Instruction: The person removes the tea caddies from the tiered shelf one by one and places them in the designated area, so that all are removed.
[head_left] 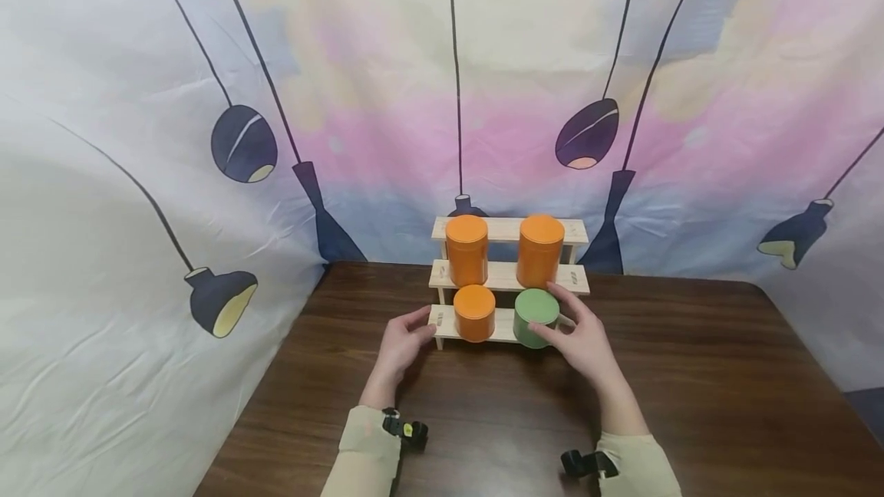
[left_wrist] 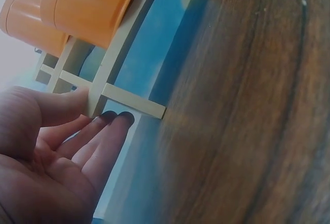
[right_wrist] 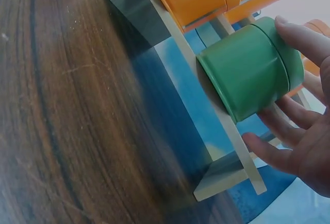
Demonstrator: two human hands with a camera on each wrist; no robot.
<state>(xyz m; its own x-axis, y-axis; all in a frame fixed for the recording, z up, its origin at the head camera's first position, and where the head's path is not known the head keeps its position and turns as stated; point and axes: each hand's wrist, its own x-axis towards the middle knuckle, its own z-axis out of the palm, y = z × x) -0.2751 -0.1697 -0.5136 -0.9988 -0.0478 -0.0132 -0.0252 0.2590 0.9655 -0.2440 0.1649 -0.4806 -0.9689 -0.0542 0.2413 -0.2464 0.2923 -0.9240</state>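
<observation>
A green round tin stands on the right of the lowest step of a three-step wooden rack. My right hand holds this tin from its right side; in the right wrist view the thumb lies at the lid's edge, with the other fingers spread along the side and near the board. My left hand grips the left end of the lowest step, thumb on one face and fingertips beneath in the left wrist view. Beside the green tin is a short orange tin.
Two taller orange tins stand on the middle step behind. The rack sits toward the back of a dark wooden table. A hanging cloth printed with lamps surrounds the back and sides.
</observation>
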